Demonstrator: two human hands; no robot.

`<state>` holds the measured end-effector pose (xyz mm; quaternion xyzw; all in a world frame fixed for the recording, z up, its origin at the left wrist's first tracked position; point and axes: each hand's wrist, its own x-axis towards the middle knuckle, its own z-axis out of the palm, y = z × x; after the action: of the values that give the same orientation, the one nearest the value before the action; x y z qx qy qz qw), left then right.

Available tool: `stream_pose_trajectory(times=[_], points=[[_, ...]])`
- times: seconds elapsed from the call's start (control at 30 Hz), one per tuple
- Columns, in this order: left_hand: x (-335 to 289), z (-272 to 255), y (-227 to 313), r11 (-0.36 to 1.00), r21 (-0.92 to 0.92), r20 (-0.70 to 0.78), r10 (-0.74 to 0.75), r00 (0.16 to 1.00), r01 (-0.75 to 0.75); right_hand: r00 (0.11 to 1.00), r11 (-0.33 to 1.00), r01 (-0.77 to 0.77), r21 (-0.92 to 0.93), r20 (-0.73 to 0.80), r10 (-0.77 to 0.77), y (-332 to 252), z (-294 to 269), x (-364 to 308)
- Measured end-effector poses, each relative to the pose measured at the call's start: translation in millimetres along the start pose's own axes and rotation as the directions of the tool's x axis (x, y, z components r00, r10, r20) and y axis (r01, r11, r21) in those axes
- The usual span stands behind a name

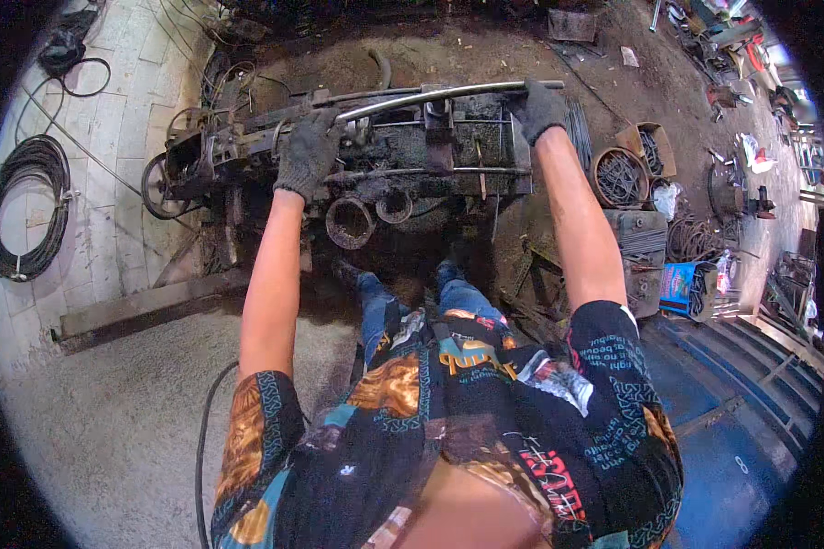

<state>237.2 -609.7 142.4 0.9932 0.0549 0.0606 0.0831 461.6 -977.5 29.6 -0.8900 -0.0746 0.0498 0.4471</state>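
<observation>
A long, shiny metal rod (421,97) lies across above a dark, greasy lathe-like machine (449,146), slightly higher at its right end. My right hand (538,112), in a dark grey knit glove, is wrapped round the rod near that end, and a short tip sticks out past it. At the rod's left end, my left hand (308,154), gloved alike, is closed on it; the fingers' far side is partly hidden. Below the left hand, two round metal rings (349,223) sit at the machine's near side. A thinner bar (403,171) runs along the machine under the rod.
A round tub of metal pieces (621,176) and a cardboard box (652,146) stand to the right. Coiled black cable (29,209) lies on the left floor. A metal beam (151,306) crosses the floor at left. Blue metal plating (705,439) is at lower right.
</observation>
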Motion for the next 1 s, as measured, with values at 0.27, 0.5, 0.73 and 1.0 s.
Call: stream_pose_trajectory(times=[0.27,0.5,0.73,1.0], points=[[-0.3,4.6,-24.1,0.987,-0.12,-0.194,0.085,0.977,-0.11,0.991,0.951,-0.13,-0.282,-0.076,0.113,11.8,8.8,35.3],[-92.0,1.5,-163.1,0.965,0.193,-0.168,-0.145,0.975,0.177,0.973,0.354,0.167,-0.92,0.212,0.093,-111.7,58.2,57.8],[-112.9,8.9,-254.2,0.935,-0.018,-0.162,-0.351,0.922,0.353,0.984,0.971,-0.18,-0.157,-0.028,0.178,-190.5,200.7,112.9],[-92.5,10.4,-311.5,0.934,0.081,-0.143,-0.334,0.932,0.347,0.872,0.882,0.269,-0.387,0.487,-0.052,-258.2,209.3,-98.7]])
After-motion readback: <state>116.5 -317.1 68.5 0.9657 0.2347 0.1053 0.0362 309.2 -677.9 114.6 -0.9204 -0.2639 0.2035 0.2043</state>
